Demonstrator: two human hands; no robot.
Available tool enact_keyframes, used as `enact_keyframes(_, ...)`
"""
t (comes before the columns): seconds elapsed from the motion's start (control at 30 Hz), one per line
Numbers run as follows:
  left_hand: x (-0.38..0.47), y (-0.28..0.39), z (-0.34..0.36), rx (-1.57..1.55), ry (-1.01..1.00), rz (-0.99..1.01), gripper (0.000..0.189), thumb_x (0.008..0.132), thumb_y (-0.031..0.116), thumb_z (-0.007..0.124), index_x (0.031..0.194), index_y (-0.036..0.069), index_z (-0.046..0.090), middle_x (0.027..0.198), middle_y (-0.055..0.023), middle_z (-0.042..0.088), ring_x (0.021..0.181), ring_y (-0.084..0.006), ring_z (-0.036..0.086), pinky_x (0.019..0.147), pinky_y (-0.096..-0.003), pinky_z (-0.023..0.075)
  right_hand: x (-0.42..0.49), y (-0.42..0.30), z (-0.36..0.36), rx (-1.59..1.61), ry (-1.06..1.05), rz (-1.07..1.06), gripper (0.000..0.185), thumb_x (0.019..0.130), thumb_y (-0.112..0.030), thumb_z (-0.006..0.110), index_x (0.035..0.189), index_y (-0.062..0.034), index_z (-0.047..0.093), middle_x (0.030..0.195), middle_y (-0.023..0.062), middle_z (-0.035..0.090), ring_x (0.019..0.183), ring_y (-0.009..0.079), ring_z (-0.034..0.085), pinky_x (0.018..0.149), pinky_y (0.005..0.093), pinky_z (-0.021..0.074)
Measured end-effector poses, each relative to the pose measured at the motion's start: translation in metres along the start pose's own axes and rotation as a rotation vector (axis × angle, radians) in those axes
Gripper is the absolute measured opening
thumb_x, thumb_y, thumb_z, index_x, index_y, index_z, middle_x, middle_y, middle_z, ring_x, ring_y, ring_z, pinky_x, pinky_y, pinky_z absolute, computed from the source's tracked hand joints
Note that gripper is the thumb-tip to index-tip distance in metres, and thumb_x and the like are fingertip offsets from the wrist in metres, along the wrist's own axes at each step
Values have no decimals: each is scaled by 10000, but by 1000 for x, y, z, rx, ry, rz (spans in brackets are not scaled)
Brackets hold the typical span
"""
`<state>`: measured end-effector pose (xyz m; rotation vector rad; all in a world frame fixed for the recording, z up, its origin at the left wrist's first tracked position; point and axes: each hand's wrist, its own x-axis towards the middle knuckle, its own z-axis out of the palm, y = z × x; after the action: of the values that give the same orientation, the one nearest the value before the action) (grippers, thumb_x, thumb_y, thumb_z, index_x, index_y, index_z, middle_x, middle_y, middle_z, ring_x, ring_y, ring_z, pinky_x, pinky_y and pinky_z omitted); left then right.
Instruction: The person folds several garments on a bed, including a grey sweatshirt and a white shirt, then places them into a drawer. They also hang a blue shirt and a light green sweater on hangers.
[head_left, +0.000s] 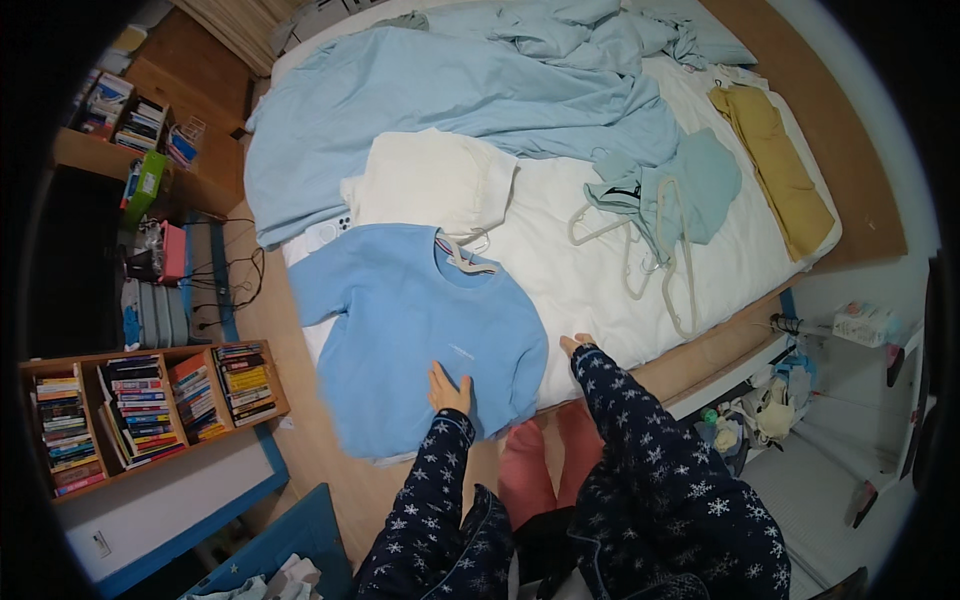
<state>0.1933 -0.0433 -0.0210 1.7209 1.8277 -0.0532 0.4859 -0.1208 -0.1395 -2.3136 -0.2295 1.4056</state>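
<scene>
A light blue sweatshirt lies spread on the near edge of the bed, its lower part hanging over. A beige hanger shows in its neck opening. My left hand rests on the lower front of the sweatshirt, fingers apart, gripping nothing. To the right of the garment, my right hand is over the white bedding, empty; part of it is hidden by the sleeve. A cream garment lies just beyond the sweatshirt. Farther right are a pale green garment and several beige hangers.
A blue duvet covers the far side of the bed. A folded mustard cloth lies by the headboard. At left stand a bookshelf and a dark screen, with cables on the floor. A white rack stands at right.
</scene>
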Motion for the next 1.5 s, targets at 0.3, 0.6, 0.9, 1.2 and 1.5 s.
enact_keyframes(0.3,-54,76,101,297,-334,-150,816,845,459,553,1461,79,176,1429,-343,224,1310,-456,290,1053,-512,288,-9,65,-89,-151,291,-35,368,756,-158,698,1010,-83,442,720,86,550,664,242,534,656,414,453)
enact_keyframes(0.6,64,233,106,43,-278,398,292,927,245,467,1104,22,529,950,-219,622,848,-377,609,703,-494,459,48,-16,-297,-343,496,16,417,907,-396,452,1103,-60,600,1062,201,625,994,394,577,878,436,461)
enact_keyframes(0.9,157,407,167,-230,30,756,791,774,235,662,1416,19,252,1360,-235,399,1203,-400,415,1015,-401,346,92,-11,-292,-256,376,58,553,846,-304,578,1323,-124,362,1177,239,540,985,371,584,848,453,477)
enact_keyframes(1.2,86,403,110,-427,-152,467,330,963,277,467,778,17,553,631,-158,566,550,-265,549,549,-376,432,31,-14,-333,242,857,-418,275,988,-230,371,942,-87,601,928,119,640,876,314,611,768,361,471)
enact_keyframes(1.5,79,430,-43,-603,72,277,260,970,245,474,1038,0,527,662,-80,532,551,-136,534,493,-273,445,-10,-52,-449,532,1021,-346,345,953,-312,480,869,1,599,757,98,608,691,222,556,648,328,439)
